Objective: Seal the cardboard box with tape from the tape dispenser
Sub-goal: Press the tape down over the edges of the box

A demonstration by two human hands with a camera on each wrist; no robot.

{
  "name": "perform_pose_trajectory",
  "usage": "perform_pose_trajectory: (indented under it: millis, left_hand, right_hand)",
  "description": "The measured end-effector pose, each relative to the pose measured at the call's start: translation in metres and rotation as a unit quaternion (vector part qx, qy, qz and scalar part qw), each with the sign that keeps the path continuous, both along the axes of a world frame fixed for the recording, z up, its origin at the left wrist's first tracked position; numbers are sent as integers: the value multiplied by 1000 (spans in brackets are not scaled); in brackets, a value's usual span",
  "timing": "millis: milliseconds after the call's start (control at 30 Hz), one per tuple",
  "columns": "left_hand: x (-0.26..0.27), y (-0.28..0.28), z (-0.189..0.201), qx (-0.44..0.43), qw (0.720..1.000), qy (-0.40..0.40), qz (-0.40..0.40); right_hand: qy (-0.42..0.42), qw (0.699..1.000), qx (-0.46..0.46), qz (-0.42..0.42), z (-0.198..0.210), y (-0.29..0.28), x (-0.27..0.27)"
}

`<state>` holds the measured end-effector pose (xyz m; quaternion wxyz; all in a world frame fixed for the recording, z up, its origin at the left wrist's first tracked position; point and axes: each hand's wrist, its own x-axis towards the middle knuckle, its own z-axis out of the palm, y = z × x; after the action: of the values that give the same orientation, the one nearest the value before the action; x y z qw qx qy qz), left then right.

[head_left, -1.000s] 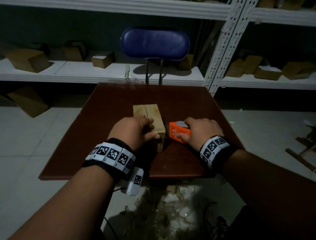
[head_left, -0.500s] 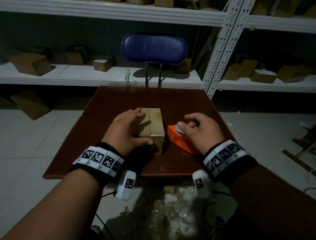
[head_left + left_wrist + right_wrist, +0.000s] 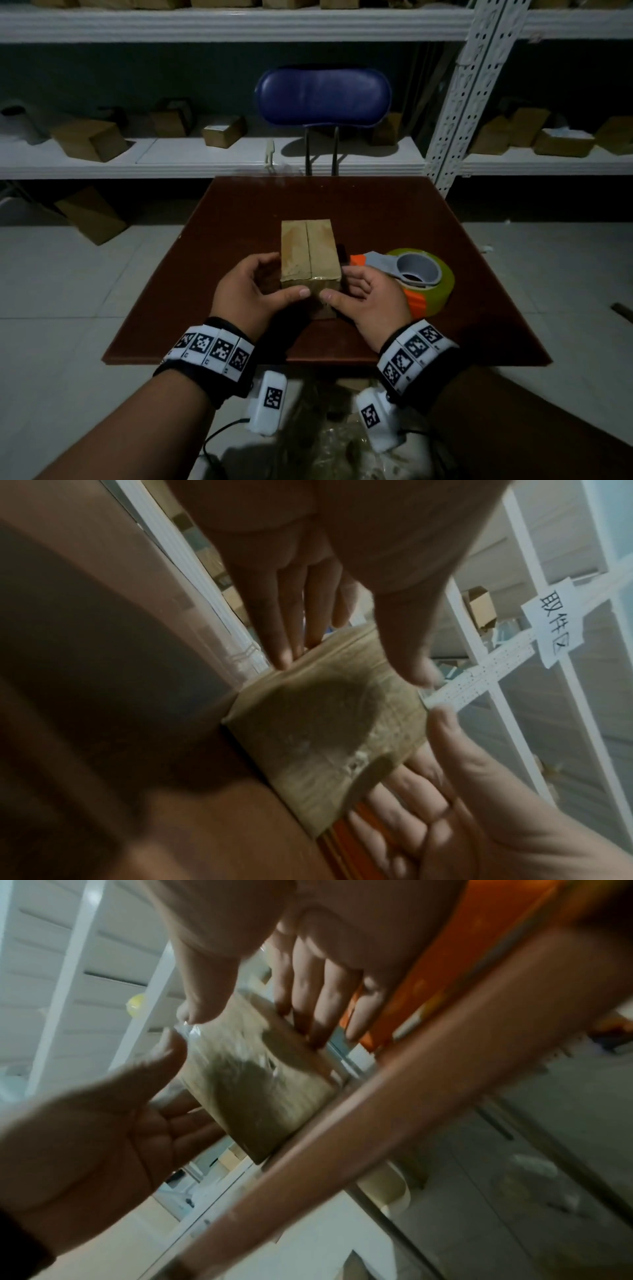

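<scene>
A small cardboard box stands on the brown table, its top flaps meeting in a lengthwise seam. Glossy tape shows on its near end. My left hand lies along the box's left side with straight fingers, and its thumb presses the near end. Opposite it, my right hand has its fingers on the right side and its thumb on the near end. The orange tape dispenser with its yellowish roll lies on the table just right of the box, behind my right hand; nothing holds it.
A blue chair stands behind the table's far edge. White shelves with several cardboard boxes run along the back wall. Crumpled clear scraps lie on the floor below the table's near edge.
My right hand has let go of the dispenser, which now lies beside the box. Both hands have come to the box's near end, the left hand off the top.
</scene>
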<state>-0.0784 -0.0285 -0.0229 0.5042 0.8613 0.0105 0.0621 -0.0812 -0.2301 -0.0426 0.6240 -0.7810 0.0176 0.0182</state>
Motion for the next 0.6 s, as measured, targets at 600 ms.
perform_pose_trajectory:
  millis: [600]
  left_hand:
    - [3,21,-12,-206,975,28,-80]
  right_hand:
    - [11,993,117,20,-20,-12,7]
